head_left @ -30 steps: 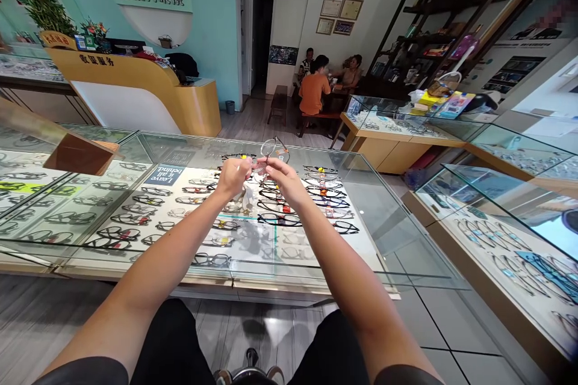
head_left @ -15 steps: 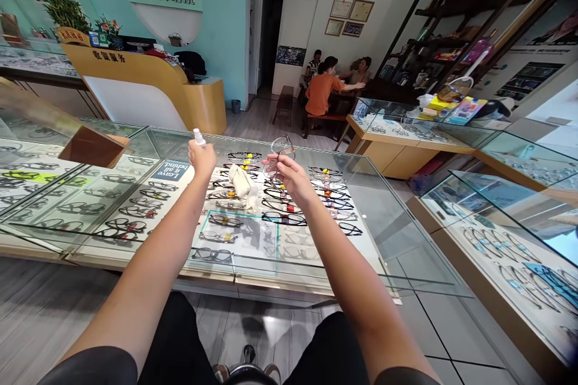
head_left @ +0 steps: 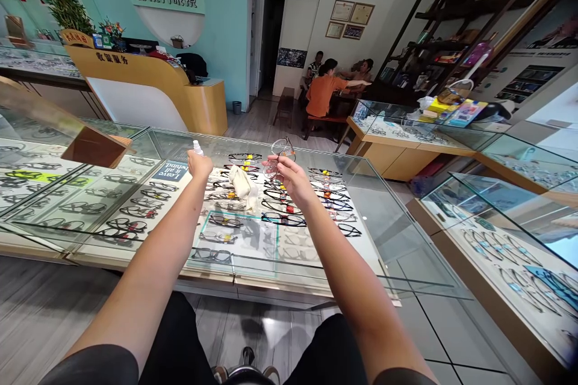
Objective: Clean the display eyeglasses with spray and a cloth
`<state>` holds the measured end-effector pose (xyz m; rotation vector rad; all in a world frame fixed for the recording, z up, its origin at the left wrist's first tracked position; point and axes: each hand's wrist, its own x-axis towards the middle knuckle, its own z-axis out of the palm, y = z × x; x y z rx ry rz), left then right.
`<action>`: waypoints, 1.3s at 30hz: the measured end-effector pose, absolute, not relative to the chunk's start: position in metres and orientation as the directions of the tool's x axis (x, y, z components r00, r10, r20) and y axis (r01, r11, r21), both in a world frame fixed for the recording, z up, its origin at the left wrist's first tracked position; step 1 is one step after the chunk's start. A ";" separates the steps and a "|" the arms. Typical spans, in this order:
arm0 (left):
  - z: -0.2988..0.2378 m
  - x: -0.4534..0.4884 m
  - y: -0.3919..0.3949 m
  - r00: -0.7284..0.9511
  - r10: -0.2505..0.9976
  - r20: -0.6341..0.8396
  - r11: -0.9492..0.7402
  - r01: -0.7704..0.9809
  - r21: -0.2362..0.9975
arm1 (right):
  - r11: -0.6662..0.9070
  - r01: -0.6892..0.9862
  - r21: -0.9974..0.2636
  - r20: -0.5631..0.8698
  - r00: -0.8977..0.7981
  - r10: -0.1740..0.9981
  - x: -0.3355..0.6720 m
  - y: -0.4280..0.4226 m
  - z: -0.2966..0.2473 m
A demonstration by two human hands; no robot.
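My left hand (head_left: 199,165) is closed around a small white spray bottle (head_left: 197,147), whose top sticks up above the fingers. In my right hand (head_left: 292,177) is a pair of eyeglasses (head_left: 283,147), pinched by the fingers and raised over the glass counter. A crumpled cream cloth (head_left: 241,182) lies on the counter top between my two hands, touched by neither. Rows of eyeglass frames (head_left: 284,218) show under and around my hands in the display counter (head_left: 397,240).
At the left a brown tilted mirror or stand (head_left: 96,147) rests on the counter. A printed sign (head_left: 170,171) lies in the case. More glass cases (head_left: 510,240) stand to the right. A yellow-topped reception desk (head_left: 203,102) and seated people (head_left: 320,96) are farther back.
My left hand has come down slightly with the spray bottle. The right hand holds the eyeglasses in nearly the same place. A person at the back has shifted an arm.
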<state>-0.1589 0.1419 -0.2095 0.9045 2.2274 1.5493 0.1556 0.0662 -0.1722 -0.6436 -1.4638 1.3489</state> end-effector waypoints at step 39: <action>-0.163 -0.107 0.096 0.435 0.874 0.216 -0.486 0.789 0.376 | 0.184 -0.325 -0.927 0.300 -0.351 0.887 0.160 0.065 -0.168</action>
